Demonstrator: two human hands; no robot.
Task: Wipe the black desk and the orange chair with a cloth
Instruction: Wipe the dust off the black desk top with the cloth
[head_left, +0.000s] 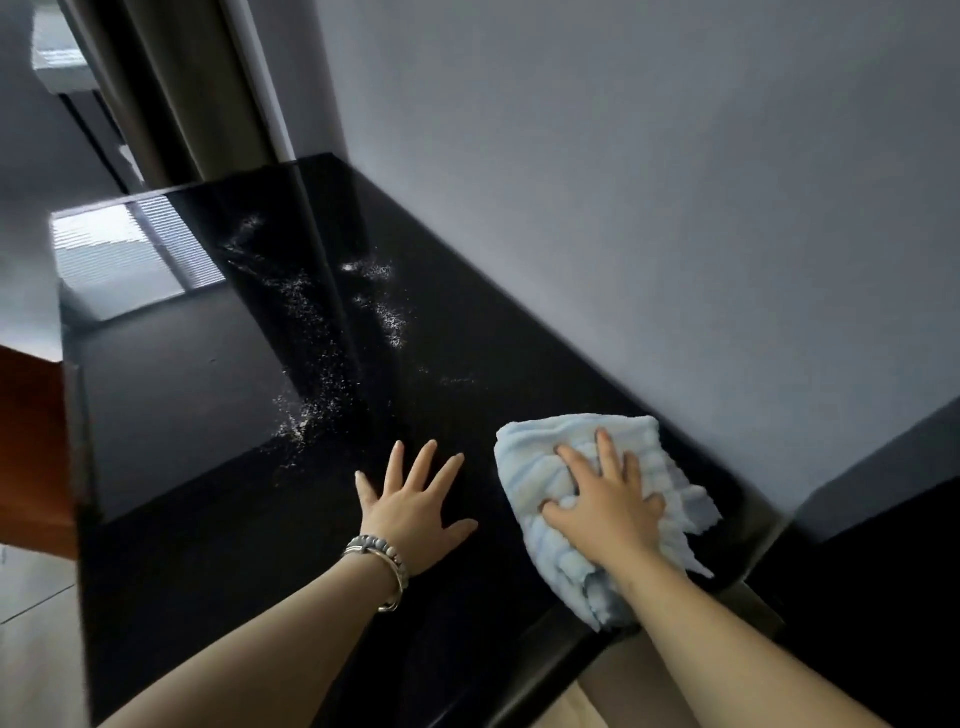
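While left hand (415, 499) is resting flat, spread, holding nothing, on black desk (208, 415), right hand (602, 504) is pressing blue cloth (540, 452) down, splayed flat, not gripping (white specks (304, 413) lying beyond).

To my right, a plain grey-white wall (675, 208), evenly lit; at upper left, a brown curtain (208, 88) hangs in folds beside a blurred white unit (57, 67); below left, pale floor tiles (31, 623); at lower right, a dark cabinet (883, 597) against that wall.
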